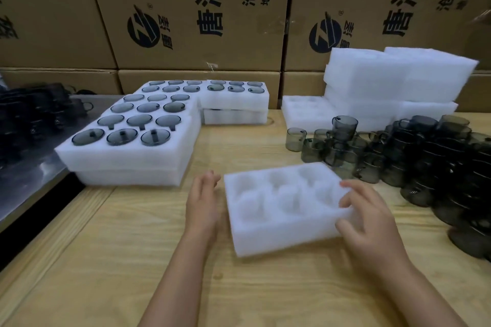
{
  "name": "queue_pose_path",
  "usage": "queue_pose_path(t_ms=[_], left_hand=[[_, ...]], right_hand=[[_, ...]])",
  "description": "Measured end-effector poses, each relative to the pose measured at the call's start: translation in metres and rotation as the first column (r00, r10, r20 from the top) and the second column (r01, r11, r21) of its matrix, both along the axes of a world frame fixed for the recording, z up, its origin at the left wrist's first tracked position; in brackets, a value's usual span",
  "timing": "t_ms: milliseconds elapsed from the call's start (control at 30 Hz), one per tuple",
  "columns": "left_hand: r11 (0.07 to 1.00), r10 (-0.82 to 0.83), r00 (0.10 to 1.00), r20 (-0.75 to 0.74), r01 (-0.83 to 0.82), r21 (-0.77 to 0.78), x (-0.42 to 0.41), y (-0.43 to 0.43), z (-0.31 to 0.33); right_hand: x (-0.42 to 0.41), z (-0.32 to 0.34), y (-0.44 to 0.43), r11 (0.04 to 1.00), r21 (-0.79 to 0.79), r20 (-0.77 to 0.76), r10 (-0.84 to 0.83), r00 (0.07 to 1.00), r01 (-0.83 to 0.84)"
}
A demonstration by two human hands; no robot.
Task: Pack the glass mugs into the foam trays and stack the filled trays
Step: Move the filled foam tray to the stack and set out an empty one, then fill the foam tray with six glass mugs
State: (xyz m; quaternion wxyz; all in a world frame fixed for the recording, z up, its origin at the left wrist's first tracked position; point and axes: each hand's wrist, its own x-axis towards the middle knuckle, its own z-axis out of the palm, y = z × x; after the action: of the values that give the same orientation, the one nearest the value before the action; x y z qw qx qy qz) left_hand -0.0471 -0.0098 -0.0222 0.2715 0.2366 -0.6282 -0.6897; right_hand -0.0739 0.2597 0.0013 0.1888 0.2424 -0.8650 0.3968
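Note:
An empty white foam tray with several round pockets lies on the wooden table in front of me. My right hand holds its right edge, fingers curled over the rim and thumb at the side. My left hand is flat and straight beside the tray's left edge, close to it; contact is unclear. Several smoky glass mugs are piled on the right. Filled trays stacked two high sit at the left, with another filled stack behind.
Empty foam trays are piled at the back right. More dark mugs sit on a metal surface at far left. Cardboard boxes wall the back. The wooden table stretches toward me.

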Motion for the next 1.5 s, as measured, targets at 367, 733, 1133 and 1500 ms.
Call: queue_pose_path(t_ms=[367,733,1133,1500], left_hand=[[0.96,-0.278,0.96,-0.011,0.278,-0.042,0.001,0.0,-0.001],[0.947,-0.312,0.95,-0.036,0.307,-0.094,-0.002,-0.003,-0.004],[0.924,-0.361,0.932,-0.044,0.351,-0.15,-0.001,-0.003,-0.005],[0.91,-0.355,0.935,-0.025,0.339,-0.239,0.003,0.004,0.002]], right_hand=[[-0.023,-0.006,0.006,0.947,-0.322,0.163,0.039,0.986,0.016],[-0.083,-0.007,0.006,0.947,-0.005,0.11,-0.319,0.941,0.321],[-0.118,0.019,-0.014,0.845,0.438,0.147,-0.405,0.903,0.307],[-0.066,0.087,-0.029,0.993,0.0,0.152,-0.116,0.982,0.117]])
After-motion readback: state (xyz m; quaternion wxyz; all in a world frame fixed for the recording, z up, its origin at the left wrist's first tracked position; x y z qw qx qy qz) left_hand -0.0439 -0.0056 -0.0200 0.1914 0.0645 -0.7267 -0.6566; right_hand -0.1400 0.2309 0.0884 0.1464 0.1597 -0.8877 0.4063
